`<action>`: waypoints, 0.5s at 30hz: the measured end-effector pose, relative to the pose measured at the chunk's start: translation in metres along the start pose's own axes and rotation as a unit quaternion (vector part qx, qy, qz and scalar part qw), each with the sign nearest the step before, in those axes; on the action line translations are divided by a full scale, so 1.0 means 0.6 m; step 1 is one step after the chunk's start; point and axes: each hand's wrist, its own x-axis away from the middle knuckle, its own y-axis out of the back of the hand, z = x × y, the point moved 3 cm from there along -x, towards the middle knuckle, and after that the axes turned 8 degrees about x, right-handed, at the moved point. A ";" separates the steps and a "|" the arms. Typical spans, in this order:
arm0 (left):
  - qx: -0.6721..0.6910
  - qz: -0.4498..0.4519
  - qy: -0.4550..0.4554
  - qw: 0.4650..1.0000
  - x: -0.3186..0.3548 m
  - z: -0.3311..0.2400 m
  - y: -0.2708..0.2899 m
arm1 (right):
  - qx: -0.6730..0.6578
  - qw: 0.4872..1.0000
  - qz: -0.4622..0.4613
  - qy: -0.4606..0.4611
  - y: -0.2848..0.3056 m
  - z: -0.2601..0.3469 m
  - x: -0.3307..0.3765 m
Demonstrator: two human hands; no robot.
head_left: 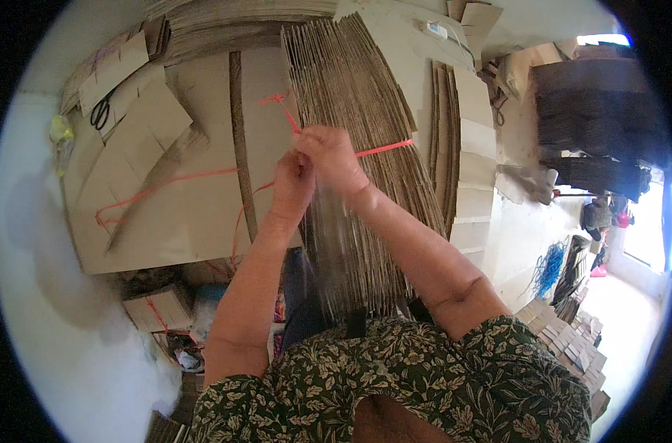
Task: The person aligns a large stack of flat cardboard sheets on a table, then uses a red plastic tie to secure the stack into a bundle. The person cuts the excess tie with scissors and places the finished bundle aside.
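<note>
Two hands close on a red string beside a cardboard stack

Our hands meet at the left edge of a tall stack of cardboard (pixel 351 81), its sheets standing on edge, packed side by side. The left hand (pixel 294 181) and the right hand (pixel 328 151) touch, the right slightly higher. The fingers of both are clenched on a red string (pixel 384 148), though we cannot see the exact pinch. The string crosses the stack from the right hand to its right side, and a short knotted end sticks up past our knuckles. More of it trails left in a loose line over the tan tabletop (pixel 159 244).

To our left, flat cardboard pieces (pixel 148 111) overlap, with black-handled scissors (pixel 100 112) lying on them. To the right of the stack stands a narrow row of cardboard (pixel 443 140). Farther right we see a big dark pile (pixel 594 107), and below it a tangle of blue cord (pixel 549 266).
</note>
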 end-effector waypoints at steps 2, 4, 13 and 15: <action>0.075 -0.027 0.100 0.992 0.008 0.000 0.011 | -0.007 1.000 -0.006 0.011 0.000 0.003 0.007; 0.109 -0.054 0.120 0.985 0.013 -0.001 0.020 | -0.020 1.000 0.006 -0.012 0.007 -0.013 0.021; 0.058 -0.180 0.059 0.980 0.047 -0.009 0.054 | 0.157 0.982 0.099 0.024 -0.020 -0.099 0.035; 0.059 -0.185 0.033 0.980 0.057 -0.001 0.079 | 0.229 0.966 0.085 0.085 -0.024 -0.100 0.031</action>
